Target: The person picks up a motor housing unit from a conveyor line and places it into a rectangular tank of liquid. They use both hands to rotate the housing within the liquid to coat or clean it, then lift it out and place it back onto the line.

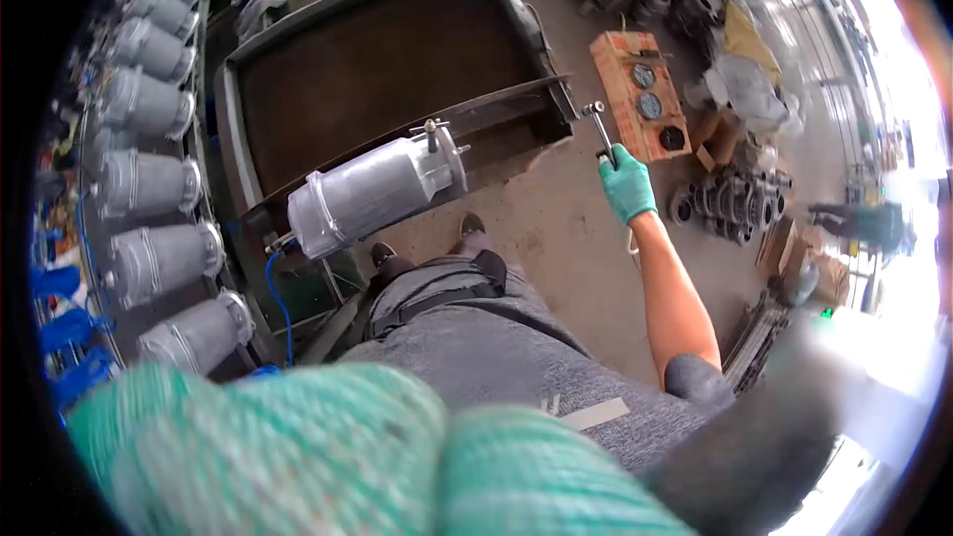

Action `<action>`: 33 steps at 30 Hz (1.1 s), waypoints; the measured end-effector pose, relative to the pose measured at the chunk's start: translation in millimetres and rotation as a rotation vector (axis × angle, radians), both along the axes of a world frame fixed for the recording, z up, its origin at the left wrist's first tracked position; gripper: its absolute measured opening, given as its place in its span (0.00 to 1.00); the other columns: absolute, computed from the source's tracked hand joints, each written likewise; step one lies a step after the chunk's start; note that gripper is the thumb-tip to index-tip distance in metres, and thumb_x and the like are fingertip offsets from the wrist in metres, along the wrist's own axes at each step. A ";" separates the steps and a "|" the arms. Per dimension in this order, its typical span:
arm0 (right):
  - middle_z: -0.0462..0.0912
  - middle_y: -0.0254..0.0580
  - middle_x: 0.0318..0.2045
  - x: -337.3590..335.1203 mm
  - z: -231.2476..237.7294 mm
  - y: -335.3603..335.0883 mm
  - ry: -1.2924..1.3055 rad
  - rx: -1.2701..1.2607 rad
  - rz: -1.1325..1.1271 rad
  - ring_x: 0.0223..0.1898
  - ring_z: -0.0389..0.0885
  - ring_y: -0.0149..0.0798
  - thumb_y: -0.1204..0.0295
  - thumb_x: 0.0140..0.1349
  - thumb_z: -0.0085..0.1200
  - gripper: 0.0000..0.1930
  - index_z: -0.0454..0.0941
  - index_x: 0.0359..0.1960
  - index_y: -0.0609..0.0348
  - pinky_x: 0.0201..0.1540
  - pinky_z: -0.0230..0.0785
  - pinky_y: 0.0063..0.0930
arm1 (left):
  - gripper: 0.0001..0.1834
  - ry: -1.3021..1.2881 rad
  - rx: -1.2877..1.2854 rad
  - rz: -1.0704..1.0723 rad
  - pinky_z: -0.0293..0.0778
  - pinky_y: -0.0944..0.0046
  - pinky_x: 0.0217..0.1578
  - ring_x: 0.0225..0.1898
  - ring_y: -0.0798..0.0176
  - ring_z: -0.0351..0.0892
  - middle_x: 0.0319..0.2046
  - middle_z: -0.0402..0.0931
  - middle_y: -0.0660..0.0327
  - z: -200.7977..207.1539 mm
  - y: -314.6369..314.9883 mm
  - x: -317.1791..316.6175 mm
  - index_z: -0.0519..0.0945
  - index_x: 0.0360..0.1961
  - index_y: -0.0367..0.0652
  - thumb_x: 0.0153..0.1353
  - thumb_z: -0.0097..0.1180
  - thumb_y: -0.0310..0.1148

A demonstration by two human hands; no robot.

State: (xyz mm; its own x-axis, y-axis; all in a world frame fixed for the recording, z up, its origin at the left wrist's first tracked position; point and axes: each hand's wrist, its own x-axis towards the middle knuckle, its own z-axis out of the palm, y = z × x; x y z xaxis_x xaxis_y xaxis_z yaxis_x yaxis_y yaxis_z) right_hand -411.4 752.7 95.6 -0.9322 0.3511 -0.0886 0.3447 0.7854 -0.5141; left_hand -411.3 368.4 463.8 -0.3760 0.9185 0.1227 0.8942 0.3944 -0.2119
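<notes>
My right hand (627, 184), in a green glove, is raised out to the right and is closed around the handle of a metal ratchet wrench (599, 127). My left hand (298, 447), also green-gloved, fills the bottom of the view very close to the camera and is blurred; I cannot tell what it holds. A grey cylindrical metal housing (372, 194) with a bolt on its flange lies on a bar across the dark metal tray (387, 50), left of my right hand.
A row of similar grey housings (149, 189) lines the left side with blue hoses. A brown cardboard box (640, 94) with round parts sits on the concrete floor. Dark ring-shaped castings (730, 203) lie to the right. Another person (859, 223) stands far right.
</notes>
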 end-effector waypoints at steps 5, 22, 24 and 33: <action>0.83 0.64 0.33 0.8 -29.5 8.5 -0.065 0.031 -0.048 0.39 0.82 0.69 0.62 0.69 0.53 0.11 0.77 0.41 0.56 0.41 0.74 0.58 | 0.16 0.005 -0.043 -0.022 0.67 0.58 0.25 0.23 0.59 0.72 0.18 0.68 0.65 -0.9 13.3 2.1 0.76 0.21 0.49 0.52 0.73 0.41; 0.84 0.65 0.36 -19.3 -54.2 18.6 -0.098 0.018 -0.077 0.40 0.81 0.69 0.62 0.69 0.53 0.12 0.77 0.42 0.58 0.43 0.74 0.57 | 0.22 -0.040 -0.023 0.065 0.59 0.53 0.24 0.22 0.59 0.67 0.16 0.60 0.65 -19.6 21.6 -4.4 0.68 0.16 0.50 0.54 0.72 0.37; 0.84 0.65 0.35 -20.2 -49.3 15.3 -0.102 -0.031 -0.076 0.40 0.81 0.69 0.62 0.69 0.52 0.12 0.77 0.42 0.58 0.43 0.74 0.57 | 0.22 -0.065 -0.019 0.127 0.59 0.53 0.24 0.21 0.59 0.66 0.16 0.60 0.65 -17.1 22.1 0.3 0.67 0.15 0.50 0.54 0.72 0.37; 0.84 0.65 0.37 -51.7 -64.6 29.2 -0.241 0.022 -0.059 0.43 0.82 0.69 0.60 0.67 0.54 0.13 0.77 0.42 0.57 0.46 0.75 0.58 | 0.23 -0.423 0.322 0.697 0.66 0.47 0.23 0.20 0.42 0.72 0.18 0.70 0.50 -145.0 -50.5 -31.2 0.71 0.15 0.43 0.63 0.66 0.39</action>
State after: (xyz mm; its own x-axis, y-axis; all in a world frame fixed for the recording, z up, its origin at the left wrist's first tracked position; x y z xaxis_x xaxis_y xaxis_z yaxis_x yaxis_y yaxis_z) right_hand -463.1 781.9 31.0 -0.8630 0.4082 -0.2977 0.5006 0.7704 -0.3949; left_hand -442.5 317.9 318.8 -0.9115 0.4069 0.0600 0.4053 0.8639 0.2990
